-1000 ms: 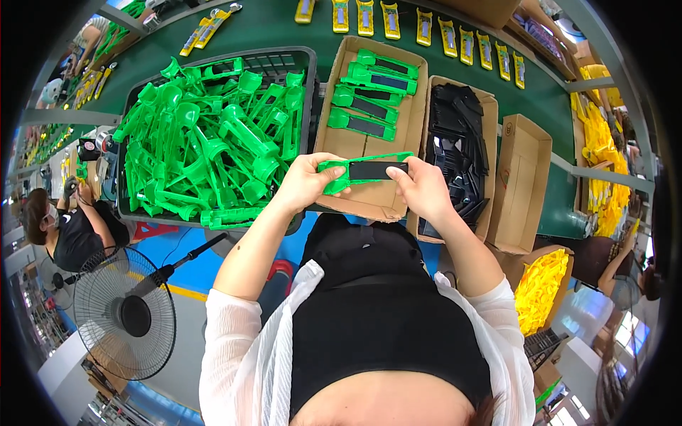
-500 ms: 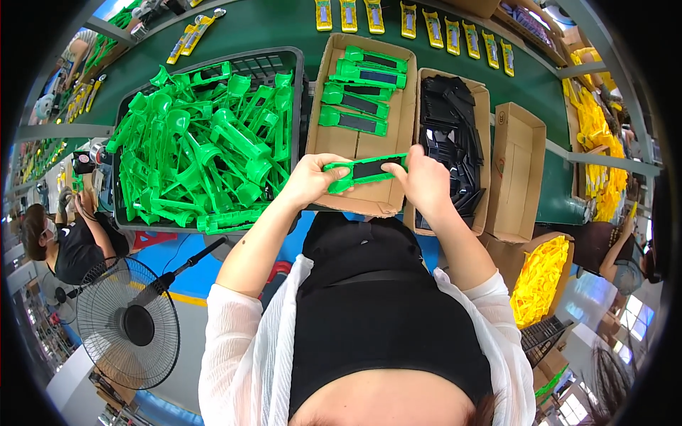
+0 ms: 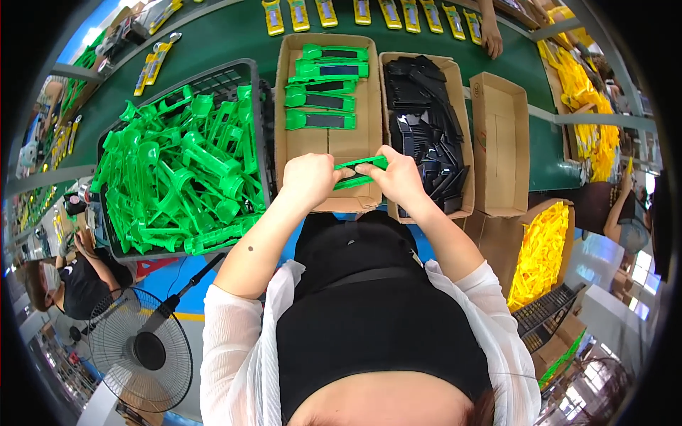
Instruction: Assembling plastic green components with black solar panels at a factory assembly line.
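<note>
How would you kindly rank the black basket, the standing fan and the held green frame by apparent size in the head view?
Largest to smallest:
black basket
standing fan
held green frame

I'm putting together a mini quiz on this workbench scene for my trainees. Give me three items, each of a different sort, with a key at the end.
1. Multiple choice: what do the left hand and the right hand hold together?
a) a cardboard box
b) a green frame
c) a fan

2. True or false: the heap of black parts lies to the right of the heap of green parts.

3. Fill in the missing word: the casings lined up on the far side of the green table are ____ in colour.

Key: 1: b; 2: true; 3: yellow.
</note>
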{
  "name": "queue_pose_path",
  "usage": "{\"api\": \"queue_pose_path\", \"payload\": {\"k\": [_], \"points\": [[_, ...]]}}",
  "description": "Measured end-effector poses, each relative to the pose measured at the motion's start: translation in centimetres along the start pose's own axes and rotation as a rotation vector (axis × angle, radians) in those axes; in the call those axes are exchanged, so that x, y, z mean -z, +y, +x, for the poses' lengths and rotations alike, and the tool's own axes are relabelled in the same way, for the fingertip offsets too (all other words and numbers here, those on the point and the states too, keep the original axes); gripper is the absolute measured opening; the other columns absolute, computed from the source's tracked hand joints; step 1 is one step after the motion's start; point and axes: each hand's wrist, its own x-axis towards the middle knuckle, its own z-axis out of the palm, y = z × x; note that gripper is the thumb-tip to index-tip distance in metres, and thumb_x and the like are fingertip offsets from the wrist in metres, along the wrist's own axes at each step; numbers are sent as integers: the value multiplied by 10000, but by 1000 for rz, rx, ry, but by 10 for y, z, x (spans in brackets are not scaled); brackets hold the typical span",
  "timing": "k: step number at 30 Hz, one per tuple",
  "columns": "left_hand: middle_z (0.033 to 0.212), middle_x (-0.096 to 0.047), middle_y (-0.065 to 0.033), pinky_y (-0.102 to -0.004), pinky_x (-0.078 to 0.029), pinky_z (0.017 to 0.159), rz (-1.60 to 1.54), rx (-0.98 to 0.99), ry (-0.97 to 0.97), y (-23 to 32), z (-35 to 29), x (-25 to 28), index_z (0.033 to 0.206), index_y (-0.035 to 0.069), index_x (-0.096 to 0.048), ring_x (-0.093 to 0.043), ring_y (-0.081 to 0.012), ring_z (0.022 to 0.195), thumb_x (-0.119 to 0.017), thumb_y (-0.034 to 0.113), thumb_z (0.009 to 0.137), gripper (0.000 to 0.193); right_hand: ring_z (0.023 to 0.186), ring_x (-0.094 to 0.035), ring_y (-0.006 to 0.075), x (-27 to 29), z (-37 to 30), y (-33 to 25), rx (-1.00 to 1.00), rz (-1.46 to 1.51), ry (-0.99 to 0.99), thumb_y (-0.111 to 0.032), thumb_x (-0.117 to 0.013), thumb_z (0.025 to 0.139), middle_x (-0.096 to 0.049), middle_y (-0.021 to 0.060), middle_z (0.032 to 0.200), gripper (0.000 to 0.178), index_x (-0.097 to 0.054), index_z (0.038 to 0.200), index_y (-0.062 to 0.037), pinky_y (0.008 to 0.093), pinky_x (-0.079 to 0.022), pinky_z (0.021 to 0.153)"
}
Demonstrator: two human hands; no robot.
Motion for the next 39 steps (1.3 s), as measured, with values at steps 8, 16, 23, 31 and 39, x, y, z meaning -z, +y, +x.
{"api": "queue_pose_path", "payload": {"k": [8,16,23,31,39], "points": [[678,-604,-132,-440,-470,645,-11,-141,-1,14,30,-6,674,62,-597,-602,-325,695,-653,345,700,289,729,-603,325,-32,-8,47,49,157,35,-436,-702,721,-583,209,786,614,-404,976,37,385,-472,645],[1021,-498,-105,-366,-462,765,336,126,301,-69,87,-50,1015,31,-496,-496,-242,987,-811,301,544,628,787,-603,369,36,60,59,5,-204,395,-205,-535,780,-618,192,805,179,-614,799,-46,463,-484,680],[816,-580,-126,-418,-489,727,14,179,344,-56,110,-110,801,26,-618,-576,-300,843,-661,232,735,220,783,-611,385,99,119,182,-124,-848,446,-104,-462,798,-621,239,826,207,-616,775,32,450,-495,710],[817,-539,-154,-432,-447,695,-31,162,1042,-114,32,16,778,31,-529,-533,-336,800,-558,67,703,88,921,-583,357,108,137,207,-314,-479,363,-294,-618,791,-622,181,969,317,-569,968,-35,413,-467,775],[1277,-462,-72,-465,-316,1006,513,448,-102,-240,-7,49,1202,289,-537,-385,-320,1212,-489,84,815,441,487,-596,168,99,112,154,-316,-159,339,-133,-742,676,-644,155,845,503,-524,1092,45,299,-486,449]]}}
